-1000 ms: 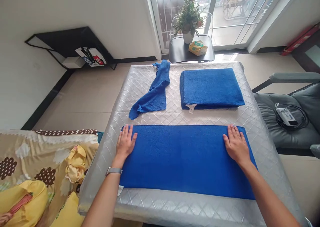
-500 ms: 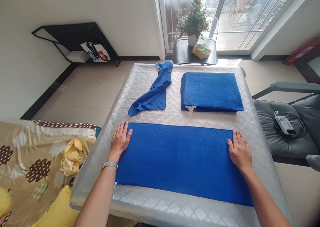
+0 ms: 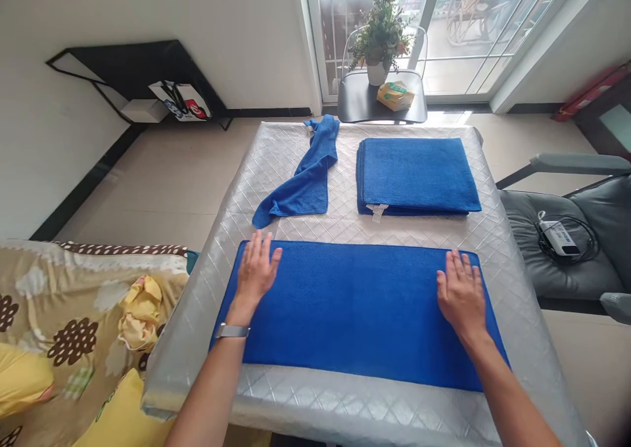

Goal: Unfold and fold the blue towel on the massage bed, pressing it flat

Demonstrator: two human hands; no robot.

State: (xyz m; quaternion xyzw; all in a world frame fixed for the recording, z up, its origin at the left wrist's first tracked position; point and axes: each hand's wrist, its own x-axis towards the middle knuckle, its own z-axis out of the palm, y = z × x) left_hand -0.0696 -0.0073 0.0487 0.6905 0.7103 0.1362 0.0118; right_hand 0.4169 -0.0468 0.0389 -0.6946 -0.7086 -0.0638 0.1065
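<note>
A blue towel [image 3: 350,309] lies flat and smooth across the near part of the table, its long sides running left to right. Over its left end is my left hand [image 3: 256,269], palm down with fingers stretched out; a watch with a metal band is on that wrist. My right hand [image 3: 462,292] rests palm down near the towel's right end, fingers extended. Beyond the towel, a crumpled blue towel [image 3: 308,177] lies at the back left. A stack of folded blue towels [image 3: 417,174] with a white label sits at the back right.
A silver quilted cover [image 3: 227,217] is on the table. Behind stands a chair [image 3: 352,105] with a potted plant [image 3: 379,46] and a yellow packet [image 3: 394,96]. To the right is a grey armchair [image 3: 517,282] holding a power strip [image 3: 559,238]. A patterned bed [image 3: 29,315] borders the left.
Both hands have moved inward from the towel's short edges, the left one to the right and the right one slightly to the left. The towel's ends now show beside them.
</note>
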